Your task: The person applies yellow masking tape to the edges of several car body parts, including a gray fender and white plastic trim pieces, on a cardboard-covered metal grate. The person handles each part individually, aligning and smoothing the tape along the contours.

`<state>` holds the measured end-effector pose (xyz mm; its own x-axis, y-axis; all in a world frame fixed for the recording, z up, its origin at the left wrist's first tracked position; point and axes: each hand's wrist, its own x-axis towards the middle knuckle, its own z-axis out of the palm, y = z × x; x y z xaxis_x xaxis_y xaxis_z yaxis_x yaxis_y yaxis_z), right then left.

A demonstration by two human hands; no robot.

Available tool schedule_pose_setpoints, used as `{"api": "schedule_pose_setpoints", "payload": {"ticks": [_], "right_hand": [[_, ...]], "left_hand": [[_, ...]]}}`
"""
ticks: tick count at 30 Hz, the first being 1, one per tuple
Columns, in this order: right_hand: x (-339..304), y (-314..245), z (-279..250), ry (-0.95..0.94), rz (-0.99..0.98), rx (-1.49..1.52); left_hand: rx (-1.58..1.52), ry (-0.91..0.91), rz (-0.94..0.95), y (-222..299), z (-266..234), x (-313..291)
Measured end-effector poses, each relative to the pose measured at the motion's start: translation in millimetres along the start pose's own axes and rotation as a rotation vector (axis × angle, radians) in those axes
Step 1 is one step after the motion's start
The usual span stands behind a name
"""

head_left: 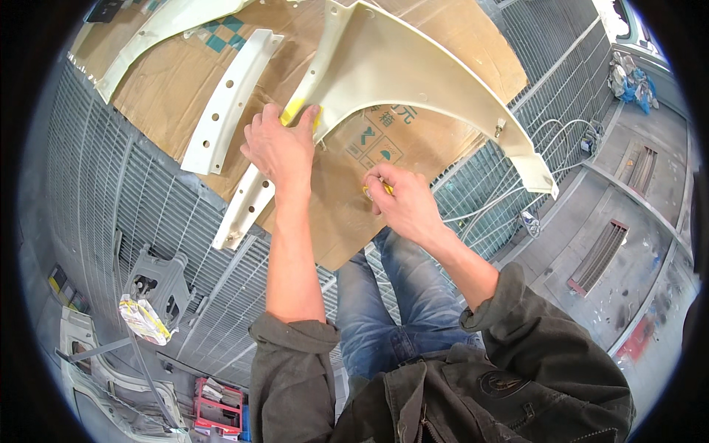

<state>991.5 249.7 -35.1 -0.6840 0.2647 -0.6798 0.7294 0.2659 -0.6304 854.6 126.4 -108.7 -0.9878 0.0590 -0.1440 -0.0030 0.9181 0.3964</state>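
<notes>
A cream-white car fender [413,66] lies on brown cardboard, its wheel arch curving down to the right. My left hand [279,144] is closed at the fender's narrow left flange, thumb and fingers on a yellow strip [293,111] that looks like tape. Part of that strip is hidden beneath the fingers. Below the arch, my right hand [405,201] is closed over the cardboard, pinching a small yellow piece [388,189] mostly covered by the fingers. Left of the fender lies a separate white strip panel [230,96] with several round holes.
The cardboard [325,236] rests over a metal floor grating [162,177]. Another white panel [148,37] lies at upper left. Pale cables [480,214] run along the right. A grey step stool [159,284] and a red rack [218,406] stand at lower left.
</notes>
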Motion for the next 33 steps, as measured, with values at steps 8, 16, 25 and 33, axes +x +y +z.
{"api": "schedule_pose_setpoints", "payload": {"ticks": [8, 16, 25, 33], "right_hand": [[2.8, 12.2, -1.0, 0.012, -0.024, 0.018], [3.4, -16.8, -45.4, -0.025, 0.047, 0.068], [-4.2, -66.3, -137.4, 0.366, -0.309, -0.270], [49.8, -35.6, -147.7, 0.399, -0.372, -0.820]], "left_hand": [[-0.034, -0.005, -0.033, 0.2, 1.4, 2.4], [-0.699, -0.351, -0.140, -35.8, -23.6, 14.4], [-0.639, -0.362, -0.030, -38.7, -33.9, 21.0], [-0.757, -0.490, -0.095, -66.3, -62.3, -14.0]]}}
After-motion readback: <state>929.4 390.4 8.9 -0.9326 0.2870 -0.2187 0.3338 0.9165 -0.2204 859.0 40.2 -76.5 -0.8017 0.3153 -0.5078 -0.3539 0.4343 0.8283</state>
